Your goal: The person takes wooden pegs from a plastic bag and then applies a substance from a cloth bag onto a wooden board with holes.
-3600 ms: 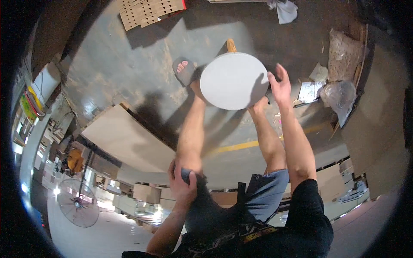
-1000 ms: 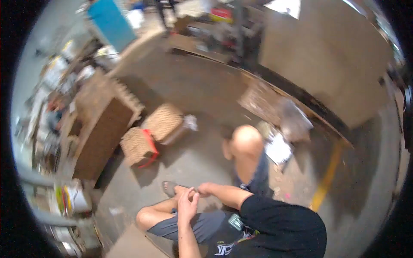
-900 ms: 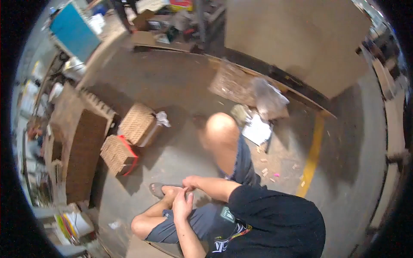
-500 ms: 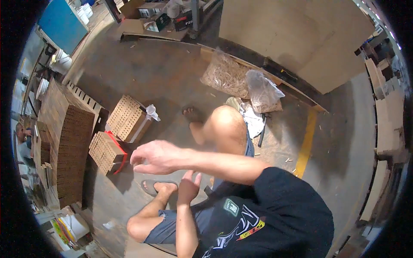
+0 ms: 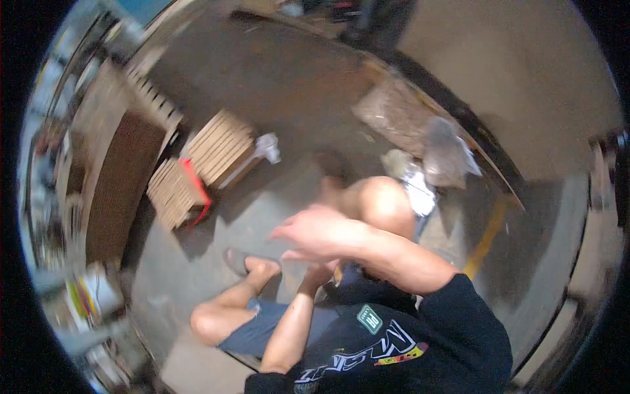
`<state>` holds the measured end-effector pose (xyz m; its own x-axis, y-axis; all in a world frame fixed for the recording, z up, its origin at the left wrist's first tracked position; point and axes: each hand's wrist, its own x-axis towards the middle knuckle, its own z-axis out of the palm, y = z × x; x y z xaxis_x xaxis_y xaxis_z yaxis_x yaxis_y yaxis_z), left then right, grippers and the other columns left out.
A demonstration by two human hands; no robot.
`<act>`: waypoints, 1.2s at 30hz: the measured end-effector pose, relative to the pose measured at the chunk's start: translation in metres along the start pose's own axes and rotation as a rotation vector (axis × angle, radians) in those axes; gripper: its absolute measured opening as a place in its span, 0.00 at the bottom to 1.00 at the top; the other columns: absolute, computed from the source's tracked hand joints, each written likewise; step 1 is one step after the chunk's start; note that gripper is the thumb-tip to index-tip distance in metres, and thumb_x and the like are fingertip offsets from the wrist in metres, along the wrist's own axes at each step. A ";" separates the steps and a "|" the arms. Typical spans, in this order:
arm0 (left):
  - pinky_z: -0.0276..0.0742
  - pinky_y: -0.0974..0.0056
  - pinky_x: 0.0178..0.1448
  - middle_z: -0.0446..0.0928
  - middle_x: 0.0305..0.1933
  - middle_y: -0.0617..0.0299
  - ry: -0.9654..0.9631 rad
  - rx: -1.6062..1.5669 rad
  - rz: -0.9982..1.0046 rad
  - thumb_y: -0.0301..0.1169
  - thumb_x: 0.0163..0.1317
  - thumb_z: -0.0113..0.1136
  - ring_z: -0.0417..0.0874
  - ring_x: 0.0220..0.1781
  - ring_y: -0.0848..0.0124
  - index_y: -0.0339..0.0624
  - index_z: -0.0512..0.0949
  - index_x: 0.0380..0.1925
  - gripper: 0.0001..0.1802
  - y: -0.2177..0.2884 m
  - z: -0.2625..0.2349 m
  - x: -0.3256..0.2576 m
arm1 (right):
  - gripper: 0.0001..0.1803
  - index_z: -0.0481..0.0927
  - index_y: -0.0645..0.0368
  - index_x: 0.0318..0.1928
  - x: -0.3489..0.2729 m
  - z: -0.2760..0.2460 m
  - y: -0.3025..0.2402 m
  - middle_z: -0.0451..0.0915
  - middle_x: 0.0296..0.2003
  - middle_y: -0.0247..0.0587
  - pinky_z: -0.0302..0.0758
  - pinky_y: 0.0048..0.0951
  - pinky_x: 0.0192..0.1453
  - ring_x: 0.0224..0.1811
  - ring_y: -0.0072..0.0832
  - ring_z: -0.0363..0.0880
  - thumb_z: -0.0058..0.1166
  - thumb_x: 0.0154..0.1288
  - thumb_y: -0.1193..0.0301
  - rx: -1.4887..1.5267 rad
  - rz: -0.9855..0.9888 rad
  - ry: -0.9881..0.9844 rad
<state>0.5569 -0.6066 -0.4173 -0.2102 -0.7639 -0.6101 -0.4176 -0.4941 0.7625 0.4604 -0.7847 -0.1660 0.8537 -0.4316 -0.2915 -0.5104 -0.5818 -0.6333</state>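
Note:
My right hand is stretched across in front of my body, blurred by motion. Its thumb and fingers are apart, and nothing shows between them. Partly behind it, close to my lap, is my left hand; its fingers are mostly hidden. On the floor ahead and to the left stand two slatted-looking wooden blocks, blurred here. The nearer block has a red strip along one side. White crumpled wrapping sticks out from the farther block.
Clear plastic bags of small wooden pieces lie ahead right, beside a low wooden edge. A large brown panel stands behind them. Tall brown stacks line the left. A yellow line crosses the floor at right. My bent knees flank my hands.
The view has swung, shifting the scene to the right. My right hand has come back toward my lap, over my left hand, which is now more hidden.

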 end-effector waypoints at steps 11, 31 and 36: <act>0.75 0.59 0.58 0.77 0.62 0.61 0.343 -0.922 -0.257 0.41 0.74 0.48 0.79 0.58 0.68 0.48 0.71 0.64 0.21 0.010 -0.131 0.071 | 0.27 0.76 0.50 0.60 -0.006 -0.018 -0.016 0.83 0.43 0.45 0.76 0.46 0.55 0.49 0.44 0.82 0.62 0.64 0.56 -0.113 0.017 0.062; 0.73 0.51 0.69 0.63 0.74 0.50 0.506 -1.338 -0.184 0.43 0.74 0.52 0.74 0.67 0.57 0.41 0.61 0.70 0.30 0.004 -0.248 0.194 | 0.25 0.71 0.64 0.65 0.375 0.171 0.340 0.81 0.53 0.43 0.74 0.30 0.57 0.53 0.28 0.79 0.53 0.71 0.69 1.008 0.543 0.459; 0.74 0.53 0.66 0.73 0.61 0.54 0.622 -1.386 -0.240 0.41 0.73 0.54 0.77 0.60 0.59 0.39 0.66 0.64 0.26 0.007 -0.243 0.221 | 0.26 0.70 0.66 0.64 0.384 0.164 0.316 0.79 0.56 0.51 0.73 0.35 0.63 0.58 0.37 0.78 0.54 0.66 0.73 0.968 0.491 0.571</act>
<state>0.7224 -0.8797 -0.4941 0.2771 -0.4856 -0.8291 0.8118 -0.3433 0.4723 0.6445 -1.0209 -0.5959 0.2996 -0.8426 -0.4475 -0.2693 0.3753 -0.8869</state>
